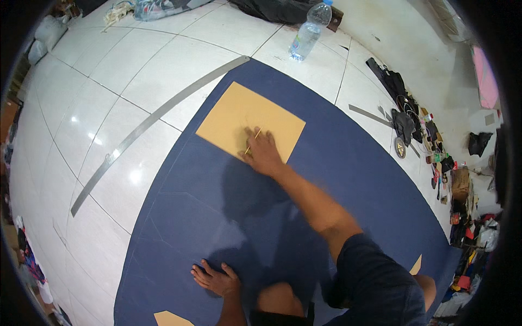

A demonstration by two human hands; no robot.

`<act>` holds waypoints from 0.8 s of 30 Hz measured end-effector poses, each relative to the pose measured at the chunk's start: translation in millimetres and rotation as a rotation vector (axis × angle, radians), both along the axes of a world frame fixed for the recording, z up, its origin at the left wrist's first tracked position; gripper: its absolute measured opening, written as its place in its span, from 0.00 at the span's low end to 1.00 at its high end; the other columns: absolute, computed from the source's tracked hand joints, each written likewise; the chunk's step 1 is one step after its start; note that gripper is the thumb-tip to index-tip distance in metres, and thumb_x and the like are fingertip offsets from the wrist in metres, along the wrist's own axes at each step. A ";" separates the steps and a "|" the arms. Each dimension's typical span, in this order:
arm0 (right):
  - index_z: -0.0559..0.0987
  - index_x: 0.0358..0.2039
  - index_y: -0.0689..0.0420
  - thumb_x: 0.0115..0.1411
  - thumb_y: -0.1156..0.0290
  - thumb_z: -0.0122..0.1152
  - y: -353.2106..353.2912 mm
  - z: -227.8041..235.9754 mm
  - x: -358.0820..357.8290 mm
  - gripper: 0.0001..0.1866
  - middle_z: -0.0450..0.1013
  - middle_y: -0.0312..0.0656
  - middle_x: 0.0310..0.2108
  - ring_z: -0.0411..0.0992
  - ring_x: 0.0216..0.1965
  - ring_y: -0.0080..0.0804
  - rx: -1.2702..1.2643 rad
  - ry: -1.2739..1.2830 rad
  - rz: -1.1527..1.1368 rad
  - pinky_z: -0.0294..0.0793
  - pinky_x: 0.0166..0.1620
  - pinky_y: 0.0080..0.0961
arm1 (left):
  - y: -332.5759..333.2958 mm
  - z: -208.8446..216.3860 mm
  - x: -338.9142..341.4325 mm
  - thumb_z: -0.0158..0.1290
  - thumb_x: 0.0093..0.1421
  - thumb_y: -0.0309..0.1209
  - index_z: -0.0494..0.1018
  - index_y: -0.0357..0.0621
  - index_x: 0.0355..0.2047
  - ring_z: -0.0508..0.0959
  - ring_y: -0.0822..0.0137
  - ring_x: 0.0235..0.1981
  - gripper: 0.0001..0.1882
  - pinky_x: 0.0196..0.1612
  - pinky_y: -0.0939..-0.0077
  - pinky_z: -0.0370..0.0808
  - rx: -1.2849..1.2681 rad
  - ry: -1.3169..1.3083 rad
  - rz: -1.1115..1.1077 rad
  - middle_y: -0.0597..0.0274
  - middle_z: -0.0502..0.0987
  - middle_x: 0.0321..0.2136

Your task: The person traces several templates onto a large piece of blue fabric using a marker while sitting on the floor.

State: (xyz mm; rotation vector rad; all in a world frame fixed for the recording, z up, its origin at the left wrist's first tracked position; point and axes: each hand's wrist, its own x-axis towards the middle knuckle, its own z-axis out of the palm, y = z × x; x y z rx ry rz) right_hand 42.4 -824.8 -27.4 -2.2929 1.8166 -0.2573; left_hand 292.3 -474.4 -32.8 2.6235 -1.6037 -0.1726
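Note:
A tan, four-sided card piece lies flat near the far end of a large dark blue sheet of fabric or similar material. My right hand rests on the card's near edge, a thin yellow pencil tucked between its fingers. Closer to me, my left hand is spread on the blue sheet with its fingers apart and nothing in them. Faint pale lines are drawn on the sheet between the two hands.
A long metal ruler lies on the white tiles along the sheet's left side. Beyond the far corner stands a water bottle. Another tan piece shows at the lower edge. Scissors and clutter line the right wall.

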 end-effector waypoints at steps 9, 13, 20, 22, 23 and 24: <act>0.74 0.44 0.62 0.62 0.54 0.67 109.0 17.9 51.2 0.23 0.61 0.52 0.69 0.54 0.71 0.54 0.124 -0.286 -0.001 0.53 0.69 0.56 | 6.9 -14.2 1.6 0.38 0.71 0.55 0.59 0.42 0.68 0.50 0.37 0.73 0.36 0.71 0.34 0.49 -0.064 -0.070 -0.004 0.38 0.54 0.70; 0.74 0.47 0.62 0.62 0.48 0.65 91.0 31.8 -21.2 0.28 0.60 0.51 0.69 0.50 0.74 0.55 0.171 0.018 -0.094 0.44 0.73 0.57 | 13.2 -14.9 1.5 0.39 0.71 0.55 0.57 0.42 0.69 0.48 0.38 0.74 0.37 0.71 0.33 0.47 -0.071 -0.043 -0.046 0.38 0.53 0.70; 0.55 0.72 0.62 0.64 0.44 0.61 5.4 20.3 -100.7 0.47 0.60 0.59 0.68 0.52 0.72 0.62 0.045 0.096 -0.086 0.45 0.73 0.56 | 8.5 -18.7 -0.6 0.37 0.71 0.56 0.56 0.41 0.70 0.47 0.38 0.74 0.38 0.71 0.33 0.47 -0.077 -0.081 -0.067 0.40 0.51 0.71; 0.55 0.72 0.62 0.64 0.44 0.61 -16.2 20.0 -112.4 0.47 0.60 0.60 0.68 0.52 0.72 0.62 0.026 0.098 -0.079 0.45 0.73 0.56 | 13.1 -20.4 3.4 0.36 0.71 0.56 0.56 0.41 0.70 0.47 0.38 0.74 0.38 0.71 0.33 0.47 -0.073 -0.077 -0.071 0.40 0.51 0.71; 0.55 0.72 0.62 0.64 0.44 0.61 -26.0 20.3 -112.4 0.47 0.60 0.60 0.68 0.52 0.72 0.62 0.016 0.097 -0.072 0.44 0.73 0.56 | 13.0 -22.1 4.3 0.36 0.71 0.57 0.56 0.40 0.70 0.47 0.38 0.74 0.38 0.71 0.33 0.47 -0.072 -0.077 -0.069 0.40 0.50 0.72; 0.60 0.69 0.63 0.65 0.43 0.59 -32.7 22.4 -113.7 0.44 0.59 0.53 0.70 0.49 0.74 0.57 0.045 0.038 -0.135 0.41 0.75 0.55 | 12.2 -24.2 3.5 0.37 0.71 0.56 0.56 0.40 0.70 0.47 0.38 0.74 0.38 0.71 0.33 0.46 -0.035 -0.080 -0.055 0.39 0.50 0.72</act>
